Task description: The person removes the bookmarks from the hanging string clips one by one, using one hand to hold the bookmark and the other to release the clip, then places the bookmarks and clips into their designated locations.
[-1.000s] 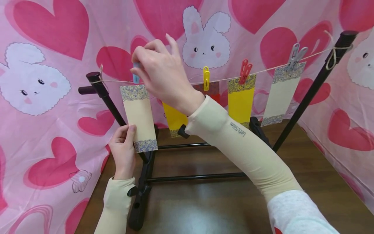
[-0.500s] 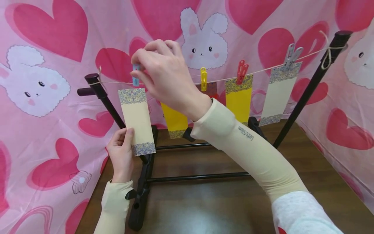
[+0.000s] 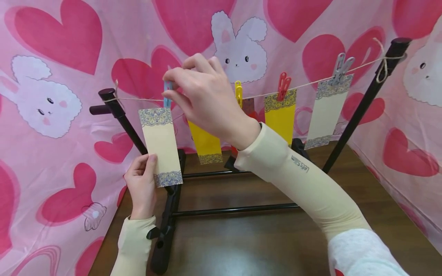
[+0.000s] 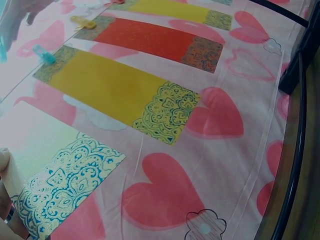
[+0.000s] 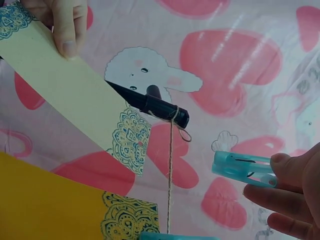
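My left hand (image 3: 142, 184) pinches the left edge of a cream card (image 3: 161, 147) with patterned bands at both ends, thumb in front. Between thumb and fingers of my right hand (image 3: 210, 96) is a light blue clothespin (image 5: 240, 167). The right wrist view shows this clothespin apart from the card, on the other side of the string (image 5: 170, 185). Its closed nose faces the string. The card's upper patterned end lies just beside the string, with no clip on it. A yellow card (image 4: 110, 85) hangs close by from another blue clothespin (image 4: 44, 54).
Farther along the string hang a red card (image 4: 150, 42) with a yellow clip (image 3: 238, 92), a yellow card (image 3: 280, 120) with a red clip (image 3: 284, 87), and a white card (image 3: 326, 115) with a grey clip (image 3: 342, 69). Black posts (image 3: 366, 109) hold the string above a wooden table (image 3: 241, 245).
My right hand with the blue clothespin has shifted to the right of the card's top, and its raised little finger has come down. The cream card sits slightly lower in view, still in my left hand.
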Available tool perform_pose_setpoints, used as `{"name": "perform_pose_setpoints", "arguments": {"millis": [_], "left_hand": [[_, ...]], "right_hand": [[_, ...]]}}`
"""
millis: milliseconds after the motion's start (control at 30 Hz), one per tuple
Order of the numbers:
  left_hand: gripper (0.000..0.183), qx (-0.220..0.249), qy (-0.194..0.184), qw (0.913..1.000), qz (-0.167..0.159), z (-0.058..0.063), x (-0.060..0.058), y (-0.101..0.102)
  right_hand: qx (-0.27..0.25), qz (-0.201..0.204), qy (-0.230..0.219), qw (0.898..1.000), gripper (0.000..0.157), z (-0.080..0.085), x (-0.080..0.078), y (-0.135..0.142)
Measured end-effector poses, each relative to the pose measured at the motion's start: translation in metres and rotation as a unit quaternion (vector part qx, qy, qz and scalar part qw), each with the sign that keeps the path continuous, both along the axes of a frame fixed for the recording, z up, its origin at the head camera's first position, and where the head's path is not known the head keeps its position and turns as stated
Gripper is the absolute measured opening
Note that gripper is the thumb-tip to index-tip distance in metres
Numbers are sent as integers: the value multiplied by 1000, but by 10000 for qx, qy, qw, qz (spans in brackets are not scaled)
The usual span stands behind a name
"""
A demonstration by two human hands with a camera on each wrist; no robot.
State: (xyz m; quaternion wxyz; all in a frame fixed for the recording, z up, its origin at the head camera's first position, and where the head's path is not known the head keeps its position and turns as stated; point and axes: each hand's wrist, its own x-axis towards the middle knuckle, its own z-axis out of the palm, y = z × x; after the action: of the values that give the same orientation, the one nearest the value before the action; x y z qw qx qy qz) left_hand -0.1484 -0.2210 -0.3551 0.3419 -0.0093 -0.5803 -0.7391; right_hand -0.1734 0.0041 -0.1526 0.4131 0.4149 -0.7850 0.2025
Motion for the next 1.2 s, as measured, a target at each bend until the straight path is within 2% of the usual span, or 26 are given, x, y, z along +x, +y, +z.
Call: {"name": "perform_pose_setpoints", "arguments": {"millis": [200,467,867,1200], "left_hand": [[19,-107,-33,9999,44,-1,2,0],[16,-43,40,10000,-30,-2,5,1],[17,-61,-113,9999,-5,-4,13,0],[16,-1,-8,9999,-157,-6,16,0]], "right_hand": [[1,58,225,9997,29,-5,4,8],[-229,347,528,9977,27,-14,10,17],[-270,536,558,9966,31,-26,19,37],[-393,654,510,9958,32,-38,25,57]]}}
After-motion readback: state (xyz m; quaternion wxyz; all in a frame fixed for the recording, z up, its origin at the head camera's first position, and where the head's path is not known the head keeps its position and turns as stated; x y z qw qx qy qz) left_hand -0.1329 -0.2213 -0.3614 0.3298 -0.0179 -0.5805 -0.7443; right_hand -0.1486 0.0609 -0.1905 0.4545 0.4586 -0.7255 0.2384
